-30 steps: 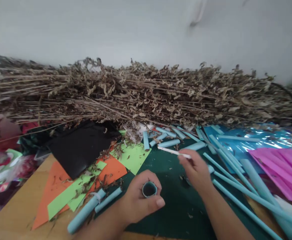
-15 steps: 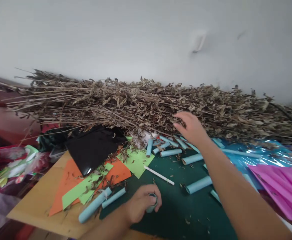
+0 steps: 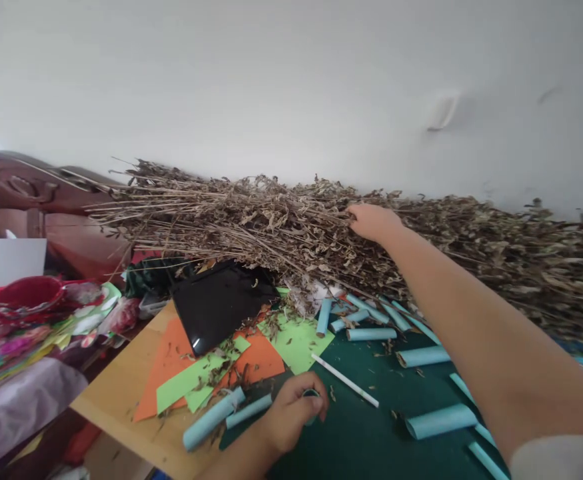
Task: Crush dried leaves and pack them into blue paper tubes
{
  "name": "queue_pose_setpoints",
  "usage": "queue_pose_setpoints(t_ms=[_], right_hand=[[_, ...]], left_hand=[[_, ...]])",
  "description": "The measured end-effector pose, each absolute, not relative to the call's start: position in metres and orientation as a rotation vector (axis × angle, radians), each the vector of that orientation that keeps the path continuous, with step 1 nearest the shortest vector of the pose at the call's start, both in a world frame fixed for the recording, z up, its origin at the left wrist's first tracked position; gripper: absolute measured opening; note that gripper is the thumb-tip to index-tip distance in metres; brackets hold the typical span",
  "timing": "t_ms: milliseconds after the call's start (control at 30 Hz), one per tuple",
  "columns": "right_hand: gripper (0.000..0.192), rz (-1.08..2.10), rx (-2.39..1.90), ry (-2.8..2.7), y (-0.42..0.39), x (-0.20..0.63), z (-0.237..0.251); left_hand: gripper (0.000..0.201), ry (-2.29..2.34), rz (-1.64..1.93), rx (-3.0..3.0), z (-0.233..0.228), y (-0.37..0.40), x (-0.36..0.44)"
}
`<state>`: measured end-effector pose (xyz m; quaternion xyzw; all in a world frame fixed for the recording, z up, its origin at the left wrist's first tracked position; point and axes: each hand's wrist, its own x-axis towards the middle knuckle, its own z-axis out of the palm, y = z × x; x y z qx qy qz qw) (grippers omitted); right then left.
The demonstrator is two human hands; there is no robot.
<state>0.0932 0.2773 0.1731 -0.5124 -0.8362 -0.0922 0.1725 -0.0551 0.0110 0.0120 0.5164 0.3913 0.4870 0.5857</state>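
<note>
Gripping a small blue paper roll, left hand; right hand fingers sunk into dried stalks, grasp unclear

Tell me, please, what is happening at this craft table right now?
A person is working with paper rolls and dried plants. The left hand grips a small light-blue paper tube on the dark green mat. The right hand is stretched out and rests on the long heap of dried stems along the wall. A thin white stick lies on the mat between them, with more light-blue rolls and orange and green paper sheets scattered about.
</note>
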Motion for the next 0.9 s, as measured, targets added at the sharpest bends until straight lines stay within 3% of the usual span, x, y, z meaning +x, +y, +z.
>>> queue_pose_setpoints(t_ms=[200, 400, 500, 600, 733, 900], right_hand=[[0.032, -0.248, -1.385, -2.463, 0.285, 0.101, 0.188], [0.068, -0.426, -1.372, -2.395, 0.263, 0.113, 0.222], [0.080, -0.687, -1.456, -2.238, 0.254, 0.120, 0.240], [0.078, -0.841, -1.527, -2.073, 0.251, 0.133, 0.250], [0.072, -0.797, -1.648, -1.970, 0.257, 0.151, 0.245], [0.043, -0.731, -1.703, -2.061, 0.268, 0.145, 0.219]], left_hand=[[0.022, 0.983, 1.089, 1.281, 0.009, 0.024, -0.040], [0.017, 1.001, 1.003, 1.103, 0.008, 0.046, -0.008], [0.015, 0.974, 0.984, 1.133, 0.002, 0.047, 0.000], [0.018, 0.910, 1.055, 1.301, -0.005, 0.040, -0.004], [0.022, 0.856, 1.153, 1.596, -0.006, 0.035, -0.014], [0.028, 0.792, 1.112, 1.892, -0.012, 0.037, -0.017]])
